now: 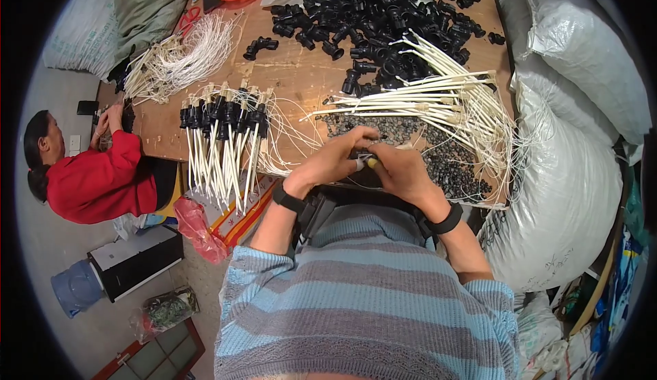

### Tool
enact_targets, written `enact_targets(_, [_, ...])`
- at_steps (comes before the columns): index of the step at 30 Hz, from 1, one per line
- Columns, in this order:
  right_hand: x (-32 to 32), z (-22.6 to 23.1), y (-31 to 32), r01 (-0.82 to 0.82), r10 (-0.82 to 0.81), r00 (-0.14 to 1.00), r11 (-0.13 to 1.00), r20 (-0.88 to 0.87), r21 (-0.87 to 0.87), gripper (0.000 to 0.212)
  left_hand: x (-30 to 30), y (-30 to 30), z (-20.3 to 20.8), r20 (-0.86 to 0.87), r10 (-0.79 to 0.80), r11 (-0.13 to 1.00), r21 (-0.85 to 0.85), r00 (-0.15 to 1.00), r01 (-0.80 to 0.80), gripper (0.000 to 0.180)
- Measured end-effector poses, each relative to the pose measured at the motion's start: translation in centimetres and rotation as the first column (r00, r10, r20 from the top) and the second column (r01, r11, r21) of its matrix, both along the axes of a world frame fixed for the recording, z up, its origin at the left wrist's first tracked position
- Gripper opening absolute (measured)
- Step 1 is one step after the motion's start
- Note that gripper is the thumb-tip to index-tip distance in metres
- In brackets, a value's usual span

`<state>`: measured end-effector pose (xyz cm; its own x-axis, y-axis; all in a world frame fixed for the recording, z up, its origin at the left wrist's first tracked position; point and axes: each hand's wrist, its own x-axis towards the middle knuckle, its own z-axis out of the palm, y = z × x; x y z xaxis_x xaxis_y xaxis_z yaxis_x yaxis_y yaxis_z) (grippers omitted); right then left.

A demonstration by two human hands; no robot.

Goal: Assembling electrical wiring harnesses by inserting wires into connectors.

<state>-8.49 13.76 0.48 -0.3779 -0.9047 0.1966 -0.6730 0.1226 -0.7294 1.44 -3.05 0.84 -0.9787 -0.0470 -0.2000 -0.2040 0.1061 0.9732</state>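
Close in front of my body, at the table's near edge, both hands come together. My left hand (pixel 333 158) is closed, its thumb and fingers curled around a small dark part (pixel 363 153). My right hand (pixel 408 171) pinches the same spot, where a pale yellow tip (pixel 371 163) shows between the fingers. Most of what they hold is hidden. Tiny black pieces (pixel 455 168) lie spread just beyond and right of the hands. To the left, white-sleeved wires with black fittings (pixel 222 116) form a row, sleeves hanging over the edge.
Black plastic fittings (pixel 383 10) are heaped at the far side. White-sleeved wires (pixel 445 103) lie in a bundle at right, another wire bundle (pixel 185 58) at far left. Full white sacks (pixel 554 195) crowd the right side. A person in red (pixel 96 175) works at the table's left end.
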Motion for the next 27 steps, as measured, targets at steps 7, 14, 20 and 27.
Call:
enact_targets(7, [0.2, -0.9, -0.4, 0.082, -0.083, 0.996, 0.995, -0.010, -0.061, 0.019, 0.6, 0.6, 0.8, -0.477, 0.175, 0.828, -0.401, 0.861, -0.391, 0.027])
enact_targets(14, [0.5, -0.5, -0.1, 0.162, -0.156, 0.967, 0.987, 0.202, -0.013, 0.010, 1.7, 0.1, -1.5, -0.341, 0.470, 0.664, -0.471, 0.814, -0.581, 0.021])
enact_targets(20, [0.3, -1.4, -0.1, 0.258, -0.251, 0.960, 0.965, 0.127, -0.046, 0.009, 0.9, -4.3, -3.7, -0.331, 0.470, 0.481, -0.681, 0.818, -0.552, 0.025])
enact_targets(27, [-0.6, -1.9, -0.1, 0.367, -0.357, 0.925, 0.928, 0.134, -0.063, 0.004, 1.2, -4.3, -3.5, -0.278, 0.501, 0.662, -0.487, 0.820, -0.570, 0.021])
